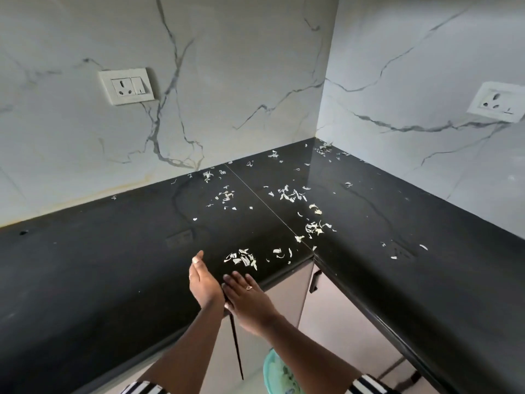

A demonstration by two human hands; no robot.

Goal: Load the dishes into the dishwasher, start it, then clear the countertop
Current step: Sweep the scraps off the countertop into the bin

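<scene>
Bin: a mint-green plastic bin [279, 373] sat at 6 o'clock, below the edge.
Hands: left hand [203, 280] stood edge-on, right hand [247, 297] lay flat; fingers straight, holding nothing.
Scraps: pale papery scraps [243, 258] were strewn over the glossy black stone counter [85, 265], 12 to 1 o'clock.
Risk: a hasty sweep could drop scraps beside the bin.

The black L-shaped countertop [108, 251] carries scattered pale peel scraps [292, 194].

soft daylight, glossy countertop [369, 211] glare, wide-angle bowing
</scene>
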